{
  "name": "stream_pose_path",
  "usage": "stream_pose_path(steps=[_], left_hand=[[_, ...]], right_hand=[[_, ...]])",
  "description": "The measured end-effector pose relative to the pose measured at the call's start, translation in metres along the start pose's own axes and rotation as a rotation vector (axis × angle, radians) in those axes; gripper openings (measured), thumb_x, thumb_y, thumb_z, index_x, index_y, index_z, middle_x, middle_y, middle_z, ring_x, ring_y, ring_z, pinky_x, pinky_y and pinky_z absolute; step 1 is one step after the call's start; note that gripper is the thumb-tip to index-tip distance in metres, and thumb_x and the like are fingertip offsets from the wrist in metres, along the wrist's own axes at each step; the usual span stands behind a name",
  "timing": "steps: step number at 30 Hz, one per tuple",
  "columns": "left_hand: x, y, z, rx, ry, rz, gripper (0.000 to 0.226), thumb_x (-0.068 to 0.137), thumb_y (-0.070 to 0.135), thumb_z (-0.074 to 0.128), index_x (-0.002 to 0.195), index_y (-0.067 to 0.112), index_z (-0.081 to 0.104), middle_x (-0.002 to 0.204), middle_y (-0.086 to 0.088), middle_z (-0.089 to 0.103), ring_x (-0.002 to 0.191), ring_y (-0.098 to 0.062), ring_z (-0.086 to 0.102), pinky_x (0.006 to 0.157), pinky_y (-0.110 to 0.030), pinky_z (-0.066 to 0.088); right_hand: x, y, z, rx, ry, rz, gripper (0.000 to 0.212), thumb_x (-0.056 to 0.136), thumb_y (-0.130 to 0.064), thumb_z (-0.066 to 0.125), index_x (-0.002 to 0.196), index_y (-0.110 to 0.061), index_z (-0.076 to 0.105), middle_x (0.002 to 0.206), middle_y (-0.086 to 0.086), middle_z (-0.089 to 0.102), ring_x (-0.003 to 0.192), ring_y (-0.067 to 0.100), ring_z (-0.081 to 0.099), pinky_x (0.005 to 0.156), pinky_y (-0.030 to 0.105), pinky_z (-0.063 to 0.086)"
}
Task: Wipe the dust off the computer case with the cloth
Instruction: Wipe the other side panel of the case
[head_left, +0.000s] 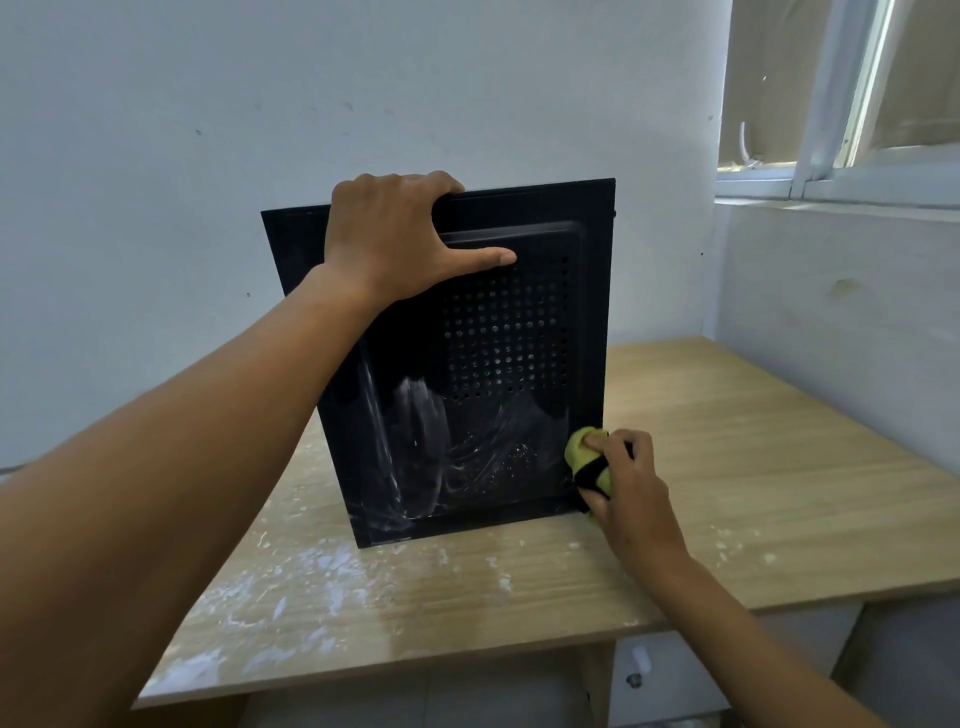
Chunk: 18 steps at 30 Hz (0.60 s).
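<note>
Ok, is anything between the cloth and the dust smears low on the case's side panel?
Nothing visible. The right hand holds the yellow cloth against the computer case at its lower right edge; the dust smears lie left across bare panel. The left hand grips the top edge, well above.

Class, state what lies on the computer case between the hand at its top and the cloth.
Head view: between the left hand and the cloth in the right hand, the computer case shows vent holes, then whitish smears.

A black computer case is steadied upright on the worktop by the left hand; a yellow cloth is pressed against its lower right corner by the right hand.
</note>
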<state>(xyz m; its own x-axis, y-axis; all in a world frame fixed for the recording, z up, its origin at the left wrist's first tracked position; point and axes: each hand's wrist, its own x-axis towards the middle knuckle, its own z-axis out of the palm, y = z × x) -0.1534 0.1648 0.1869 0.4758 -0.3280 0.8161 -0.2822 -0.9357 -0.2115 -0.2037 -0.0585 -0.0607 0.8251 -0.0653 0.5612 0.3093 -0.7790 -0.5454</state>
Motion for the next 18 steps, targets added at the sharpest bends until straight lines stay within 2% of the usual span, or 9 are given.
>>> stream_pose_path(steps=[4, 8, 11, 14, 16, 18], left_hand=[[0.0004, 0.0002, 0.0006, -0.003, -0.011, -0.002, 0.099, 0.059, 0.099, 0.032, 0.12, 0.028, 0.065, 0.101, 0.005, 0.073, 0.092, -0.023, 0.068, 0.079, -0.034, 0.043], [0.0009, -0.0004, 0.0004, -0.009, -0.016, -0.003, 0.097, 0.059, 0.098, 0.033, 0.119, 0.028, 0.066, 0.101, 0.006, 0.073, 0.091, -0.023, 0.068, 0.079, -0.035, 0.044], [0.0013, -0.001, 0.0011, -0.005, -0.012, -0.003, 0.096, 0.06, 0.098, 0.034, 0.118, 0.029, 0.066, 0.1, 0.007, 0.073, 0.091, -0.022, 0.068, 0.079, -0.034, 0.044], [0.001, -0.0011, 0.0017, -0.005, -0.013, -0.002, 0.097, 0.06, 0.098, 0.033, 0.119, 0.029, 0.066, 0.1, 0.008, 0.073, 0.09, -0.021, 0.068, 0.078, -0.034, 0.045], [0.0006, -0.0009, 0.0022, -0.004, -0.005, -0.005, 0.097, 0.06, 0.098, 0.033, 0.119, 0.029, 0.066, 0.099, 0.007, 0.073, 0.09, -0.022, 0.068, 0.077, -0.032, 0.044], [0.0003, -0.0008, 0.0023, 0.005, 0.0, -0.004, 0.097, 0.06, 0.098, 0.033, 0.119, 0.029, 0.066, 0.098, 0.007, 0.073, 0.09, -0.022, 0.068, 0.075, -0.031, 0.042]], right_hand=[[-0.0121, 0.007, 0.0075, -0.145, -0.193, 0.073, 0.048, 0.081, -0.01, 0.071, 0.123, -0.016, 0.05, 0.127, 0.005, 0.034, 0.086, 0.026, 0.058, 0.072, 0.031, 0.052], [-0.0111, 0.0035, 0.0094, -0.198, -0.26, 0.108, 0.046, 0.086, -0.014, 0.067, 0.125, -0.018, 0.044, 0.12, 0.002, 0.034, 0.079, 0.02, 0.051, 0.067, 0.029, 0.049], [-0.0105, 0.0061, 0.0089, -0.19, -0.281, 0.114, 0.044, 0.087, -0.017, 0.066, 0.125, -0.02, 0.044, 0.118, 0.002, 0.036, 0.081, 0.019, 0.05, 0.069, 0.028, 0.046], [-0.0127, 0.0102, 0.0098, -0.072, -0.234, 0.121, 0.045, 0.084, -0.015, 0.07, 0.123, -0.022, 0.05, 0.116, -0.002, 0.037, 0.087, 0.021, 0.053, 0.072, 0.026, 0.047], [-0.0133, 0.0097, 0.0098, 0.024, -0.15, 0.127, 0.045, 0.081, -0.01, 0.073, 0.12, -0.023, 0.053, 0.118, -0.005, 0.038, 0.094, 0.023, 0.057, 0.078, 0.028, 0.051], [-0.0089, 0.0046, 0.0081, 0.105, -0.045, 0.114, 0.046, 0.078, -0.008, 0.076, 0.117, -0.02, 0.055, 0.116, -0.006, 0.039, 0.093, 0.019, 0.055, 0.078, 0.024, 0.047]])
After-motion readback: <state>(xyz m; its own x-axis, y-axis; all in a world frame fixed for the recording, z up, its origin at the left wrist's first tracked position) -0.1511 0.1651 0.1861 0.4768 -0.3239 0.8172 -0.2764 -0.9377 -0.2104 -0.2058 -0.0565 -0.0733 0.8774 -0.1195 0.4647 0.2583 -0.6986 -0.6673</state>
